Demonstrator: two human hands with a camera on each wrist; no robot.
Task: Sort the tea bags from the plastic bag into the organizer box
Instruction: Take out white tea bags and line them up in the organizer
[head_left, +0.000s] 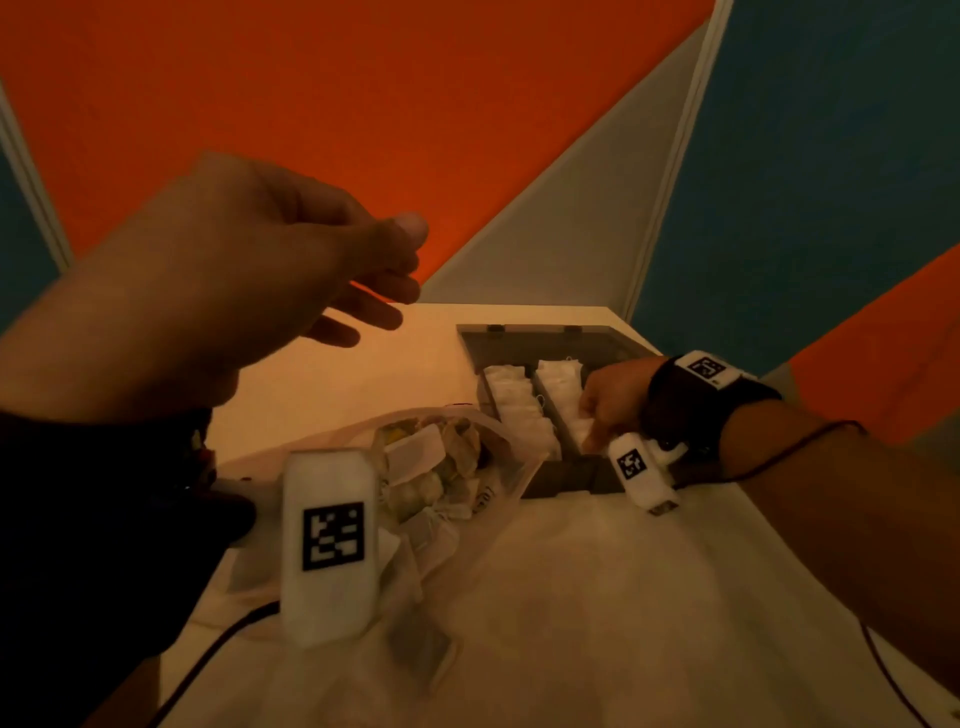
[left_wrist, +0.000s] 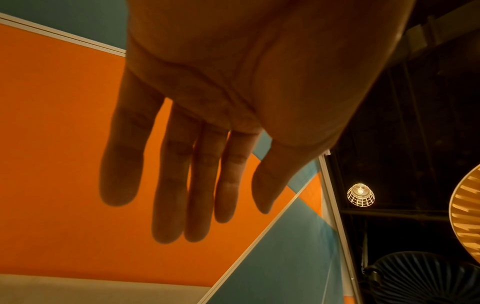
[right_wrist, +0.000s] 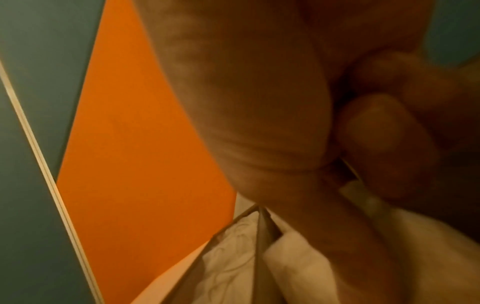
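The left hand (head_left: 249, 270) was raised above the surface (head_left: 332, 384), clear of everything on it. In the left wrist view its fingers (left_wrist: 171, 185) were straight and slightly spread, and its grip was apart and held nothing.

The right hand (head_left: 613, 400) was down in the box (head_left: 561, 478), at the near end of the right compartment. In the right wrist view its fingers (right_wrist: 384, 144) were curled and the thumb pressed toward them. A thin pale edge showed between thumb and fingers, but blur prevented confirming whether the grip was clamped on a tea bag; this could not be told.

The box stood open on the surface, right of centre, with its lid (head_left: 545, 343) tilted back at the far side. A divider (head_left: 556, 410) split it into two long compartments. Both held rows of white tea bags (head_left: 511, 400), packed side by side.

The plastic bag (head_left: 498, 545) lay on the surface just left of the box and toward the near edge, its mouth open toward the box. Loose tea bags lay piled inside it, some with yellow showing.

A white tagged module (head_left: 330, 540) hung below the left wrist, over the plastic bag. A similar module (head_left: 641, 470) hung below the right wrist, at the near right corner of the box. A dark band (head_left: 691, 400) wrapped the right wrist
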